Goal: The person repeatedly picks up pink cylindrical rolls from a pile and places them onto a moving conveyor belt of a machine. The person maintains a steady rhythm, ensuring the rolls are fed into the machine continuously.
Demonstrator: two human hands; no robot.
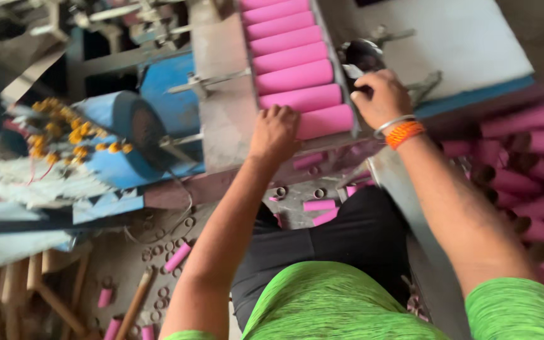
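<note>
A row of pink tubes (294, 75) lies side by side in a slanted metal tray (221, 113) on a machine. My left hand (275, 131) rests at the tray's near end, its fingers touching the nearest pink tube (325, 121). My right hand (380, 97), with a metal bangle and orange thread on the wrist, is closed on a dark metal part (360, 56) just right of the tray.
A heap of long pink tubes (530, 164) is piled at the right. A blue machine body (127, 135) with yellow flowers (64, 135) stands at left. Short pink pieces (177, 257) and small rings litter the floor. Wooden frames stand at the lower left.
</note>
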